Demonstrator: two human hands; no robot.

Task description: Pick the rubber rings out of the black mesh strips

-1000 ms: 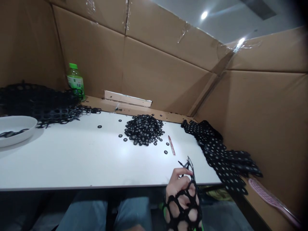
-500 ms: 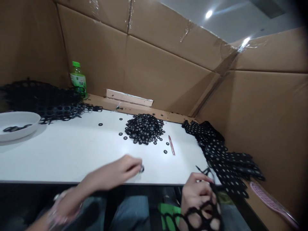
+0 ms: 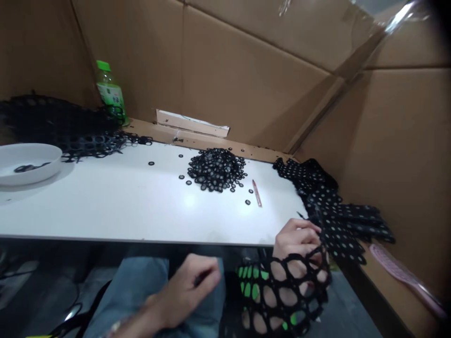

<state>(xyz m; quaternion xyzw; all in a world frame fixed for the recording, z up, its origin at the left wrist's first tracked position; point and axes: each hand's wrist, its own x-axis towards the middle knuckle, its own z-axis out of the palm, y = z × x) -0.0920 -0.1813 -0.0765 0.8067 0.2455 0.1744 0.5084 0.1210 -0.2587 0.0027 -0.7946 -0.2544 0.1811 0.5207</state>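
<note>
My left hand (image 3: 195,286) is closed above my lap, just in front of the table edge. Its fingers curl toward the thumb, and whatever lies inside them is hidden. At the table's front right, my right hand (image 3: 298,241) grips a black mesh sheet (image 3: 282,281) with large round holes, which hangs over the hand and wrist. A thin dark tip sticks up beside these fingers. A heap of small black rings (image 3: 216,171) with pale centres lies on the white table (image 3: 105,202), with several loose ones around it.
A red pen (image 3: 257,193) lies right of the heap. Black dotted strips (image 3: 327,211) hang over the right edge near a pink-handled brush (image 3: 394,267). At left are a white bowl (image 3: 52,164), a black mesh pile (image 3: 45,122) and a green bottle (image 3: 112,96). Cardboard walls (image 3: 239,80) surround the table.
My left hand has drawn back from the tabletop to above my lap; the ring by its fingertips no longer shows. The mesh at my right hand is spread more into view. The camera has tilted down.
</note>
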